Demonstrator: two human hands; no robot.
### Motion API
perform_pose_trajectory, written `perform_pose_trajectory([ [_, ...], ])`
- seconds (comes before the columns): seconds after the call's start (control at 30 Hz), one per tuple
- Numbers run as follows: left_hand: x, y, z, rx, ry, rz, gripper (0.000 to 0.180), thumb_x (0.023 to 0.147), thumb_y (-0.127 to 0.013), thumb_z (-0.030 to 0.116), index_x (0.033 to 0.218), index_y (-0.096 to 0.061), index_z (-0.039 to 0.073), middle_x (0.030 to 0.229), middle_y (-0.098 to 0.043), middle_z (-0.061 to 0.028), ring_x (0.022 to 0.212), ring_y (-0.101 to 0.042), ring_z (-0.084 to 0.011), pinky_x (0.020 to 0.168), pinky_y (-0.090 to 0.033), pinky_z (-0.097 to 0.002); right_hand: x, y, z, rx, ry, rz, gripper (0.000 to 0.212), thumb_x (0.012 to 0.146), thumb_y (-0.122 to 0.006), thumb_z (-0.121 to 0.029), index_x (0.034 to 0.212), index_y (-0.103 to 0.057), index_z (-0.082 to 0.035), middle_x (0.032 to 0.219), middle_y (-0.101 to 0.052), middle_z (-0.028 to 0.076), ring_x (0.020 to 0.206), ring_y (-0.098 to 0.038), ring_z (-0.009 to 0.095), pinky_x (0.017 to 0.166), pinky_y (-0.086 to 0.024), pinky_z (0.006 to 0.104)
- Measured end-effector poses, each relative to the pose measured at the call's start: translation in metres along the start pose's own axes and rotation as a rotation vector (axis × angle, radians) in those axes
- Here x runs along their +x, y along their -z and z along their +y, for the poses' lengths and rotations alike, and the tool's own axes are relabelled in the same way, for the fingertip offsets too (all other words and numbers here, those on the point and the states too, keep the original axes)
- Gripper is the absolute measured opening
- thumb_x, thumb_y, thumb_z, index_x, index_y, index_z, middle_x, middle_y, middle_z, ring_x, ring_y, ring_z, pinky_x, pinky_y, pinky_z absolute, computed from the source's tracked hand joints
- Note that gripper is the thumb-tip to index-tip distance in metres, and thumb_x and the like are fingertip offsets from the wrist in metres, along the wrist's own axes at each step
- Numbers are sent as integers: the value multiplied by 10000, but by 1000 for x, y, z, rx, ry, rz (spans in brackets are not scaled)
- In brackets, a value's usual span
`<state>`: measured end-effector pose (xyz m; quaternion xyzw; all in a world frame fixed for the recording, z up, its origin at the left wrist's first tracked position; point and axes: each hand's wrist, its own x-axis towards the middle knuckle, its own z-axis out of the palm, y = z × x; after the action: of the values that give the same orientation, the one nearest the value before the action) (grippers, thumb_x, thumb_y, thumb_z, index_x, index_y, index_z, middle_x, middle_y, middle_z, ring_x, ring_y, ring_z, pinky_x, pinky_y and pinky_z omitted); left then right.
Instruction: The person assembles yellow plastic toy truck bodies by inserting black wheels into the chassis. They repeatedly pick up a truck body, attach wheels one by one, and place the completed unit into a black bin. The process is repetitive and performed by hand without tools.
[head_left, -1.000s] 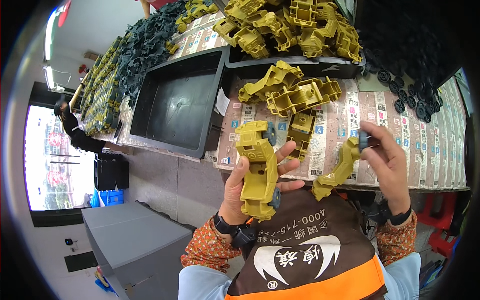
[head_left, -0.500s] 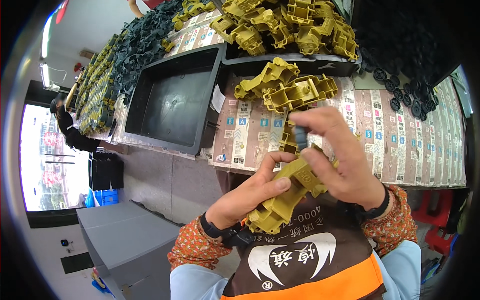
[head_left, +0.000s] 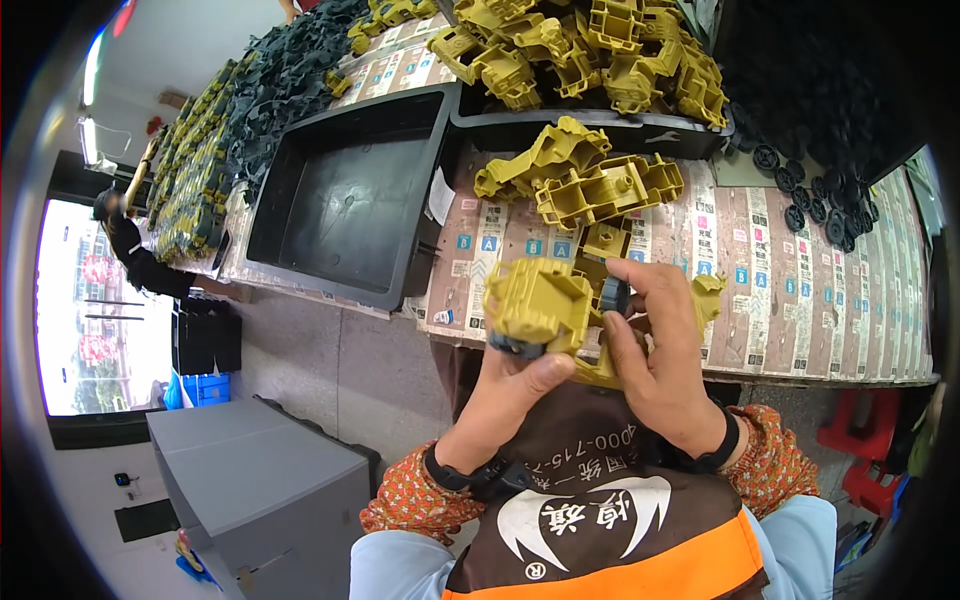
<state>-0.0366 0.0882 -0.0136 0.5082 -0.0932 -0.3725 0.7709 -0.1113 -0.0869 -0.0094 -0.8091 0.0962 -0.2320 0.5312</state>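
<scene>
My left hand (head_left: 505, 400) is closed round a mustard-yellow plastic toy vehicle body (head_left: 545, 305), raised in front of my apron at the table's near edge. A dark wheel (head_left: 514, 346) shows on its lower left side, close to my left fingers. My right hand (head_left: 662, 365) pinches another dark toy wheel (head_left: 614, 294) between thumb and fingers, at the right side of the body. Whether this wheel touches the body I cannot tell. Beyond my hands, more yellow vehicle bodies (head_left: 610, 192) lie on the table, one partly hidden behind the held body.
A black tray (head_left: 345, 200) with a bare bottom sits left on the patterned table (head_left: 490, 235). Behind, another black tray (head_left: 600, 127) is heaped with yellow bodies. Loose black wheels (head_left: 800, 190) lie at right. Dark parts (head_left: 285, 85) are piled far left, where a person (head_left: 130, 235) stands.
The yellow body has been lifted and turned, and a dark wheel now shows on its left side. My right hand has come lower, still pinching its wheel.
</scene>
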Motion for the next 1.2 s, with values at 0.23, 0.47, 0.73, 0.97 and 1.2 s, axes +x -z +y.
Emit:
perform_pose_trajectory([
  [0.23,7,-1,1,-27,-98,59,665,1060,-604,267,1561,-191,124,1424,-525,-136,1281,-572,-218,1058,-499,-381,-9,1,-11,87,-5,-151,451,897,-683,17,1333,-569,-4,1120,-529,151,921,-605,232,701,-533,308],
  [0.47,2,12,16,-166,240,41,629,1041,-568,521,1461,-418,78,1201,-651,-92,970,-700,-178,826,-611,-319,2,11,5,580,-329,-266,402,1025,-558,-36,1421,-497,1,1249,-575,64,1072,-644,137,871,-584,295],
  [0.73,3,-10,7,-104,112,-5,672,1039,-652,262,1564,-259,120,1398,-559,-93,1236,-612,-195,1006,-549,-355,11,11,18,826,-433,-320,416,1059,-528,-75,1466,-467,-20,1371,-572,84,1164,-620,151,937,-569,308],
  [0.97,3,-5,-4,-16,47,11,697,1052,-625,191,1594,-190,146,1446,-512,-97,1275,-575,-189,1033,-520,-349,5,11,20,873,-464,-292,420,1054,-543,-81,1463,-469,-16,1394,-548,95,1174,-613,152,946,-577,318],
  [1.2,3,0,-11,-16,52,21,726,1048,-633,184,1605,-167,159,1447,-487,-87,1279,-546,-172,1032,-509,-338,0,9,22,865,-430,-286,427,1046,-569,-79,1455,-467,-11,1374,-547,98,1184,-610,156,941,-582,325],
])
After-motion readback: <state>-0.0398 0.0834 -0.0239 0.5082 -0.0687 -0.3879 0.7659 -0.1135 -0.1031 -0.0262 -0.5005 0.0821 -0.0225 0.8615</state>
